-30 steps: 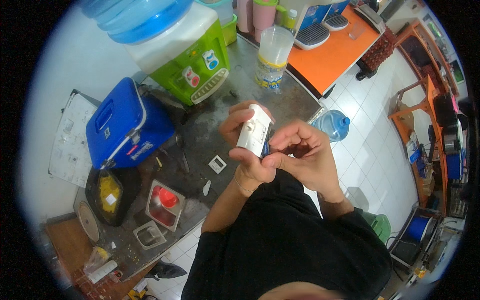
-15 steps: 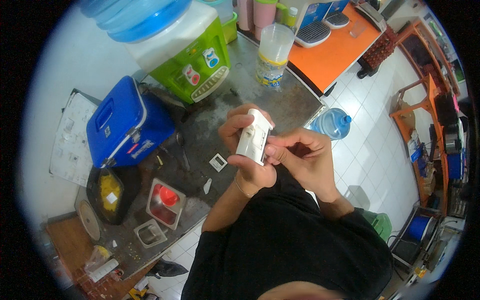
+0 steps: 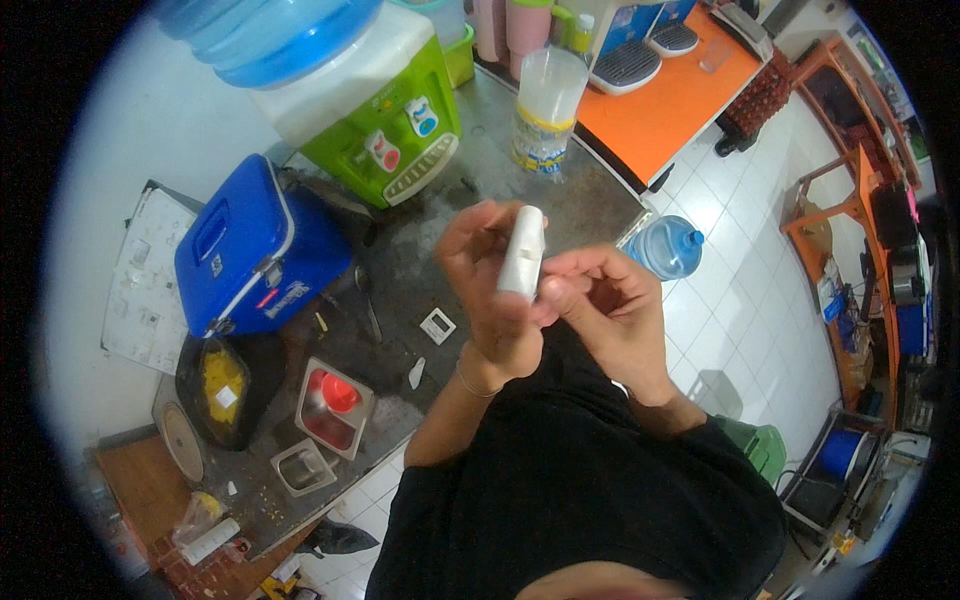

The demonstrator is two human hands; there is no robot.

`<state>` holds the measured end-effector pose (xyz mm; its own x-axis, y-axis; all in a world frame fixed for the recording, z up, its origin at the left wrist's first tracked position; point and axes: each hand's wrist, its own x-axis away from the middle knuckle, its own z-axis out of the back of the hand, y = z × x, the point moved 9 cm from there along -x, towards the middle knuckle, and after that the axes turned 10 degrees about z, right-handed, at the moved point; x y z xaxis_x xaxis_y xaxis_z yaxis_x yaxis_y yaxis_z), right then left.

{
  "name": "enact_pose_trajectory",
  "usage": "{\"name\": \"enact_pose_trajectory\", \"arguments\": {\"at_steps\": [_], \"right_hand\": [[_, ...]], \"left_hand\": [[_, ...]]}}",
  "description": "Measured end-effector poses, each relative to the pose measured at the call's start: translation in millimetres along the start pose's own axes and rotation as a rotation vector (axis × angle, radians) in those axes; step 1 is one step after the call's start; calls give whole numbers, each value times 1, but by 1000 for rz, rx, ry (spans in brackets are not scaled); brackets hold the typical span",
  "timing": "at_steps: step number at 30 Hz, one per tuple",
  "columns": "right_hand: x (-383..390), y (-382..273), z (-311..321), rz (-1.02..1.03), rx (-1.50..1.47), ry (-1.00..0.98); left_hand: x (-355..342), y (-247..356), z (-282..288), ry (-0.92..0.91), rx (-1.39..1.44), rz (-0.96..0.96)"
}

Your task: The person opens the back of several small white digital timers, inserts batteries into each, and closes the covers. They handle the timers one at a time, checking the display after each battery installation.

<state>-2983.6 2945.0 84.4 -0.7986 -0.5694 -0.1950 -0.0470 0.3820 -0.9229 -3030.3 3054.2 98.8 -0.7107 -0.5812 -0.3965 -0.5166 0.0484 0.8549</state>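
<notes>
A small white plastic device (image 3: 523, 250) is gripped in my left hand (image 3: 478, 300), its narrow side turned up toward the camera. My right hand (image 3: 620, 325) is at the device's right edge, thumb and forefinger pinched together; what lies between them is hidden. On the dark metal tabletop (image 3: 420, 240) below and left of my hands lie a small white square piece with a cut-out (image 3: 437, 326) and a thin white shard (image 3: 417, 373).
A green water dispenser (image 3: 390, 150), blue cooler (image 3: 240, 240), plastic container (image 3: 545, 120) and steel pans (image 3: 335, 400) surround my hands on the table. An orange counter (image 3: 660, 110) stands behind, a water jug (image 3: 665, 247) at right, an orange shelf rack (image 3: 830, 210) farther right.
The white device has tilted in my left hand from showing its broad face to its narrow side. A dark blue piece seen at my right fingertips earlier is now out of sight.
</notes>
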Motion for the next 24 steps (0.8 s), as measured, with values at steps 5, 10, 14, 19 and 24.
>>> {"name": "enact_pose_trajectory", "arguments": {"at_steps": [5,10,14,19,24], "right_hand": [[1,4,8,-96,-461,4],[1,-4,3,-66,-517,-75],[0,-1,6,-114,-474,-29],[-4,5,19,-166,-435,15],[-10,3,32,-156,-372,50]], "left_hand": [[2,47,-17,-104,-761,-438],[3,63,-24,-71,-804,-486],[2,58,-25,-56,-841,-420],[3,49,-26,-56,-801,-370],[8,31,-26,-180,-686,-171]]}}
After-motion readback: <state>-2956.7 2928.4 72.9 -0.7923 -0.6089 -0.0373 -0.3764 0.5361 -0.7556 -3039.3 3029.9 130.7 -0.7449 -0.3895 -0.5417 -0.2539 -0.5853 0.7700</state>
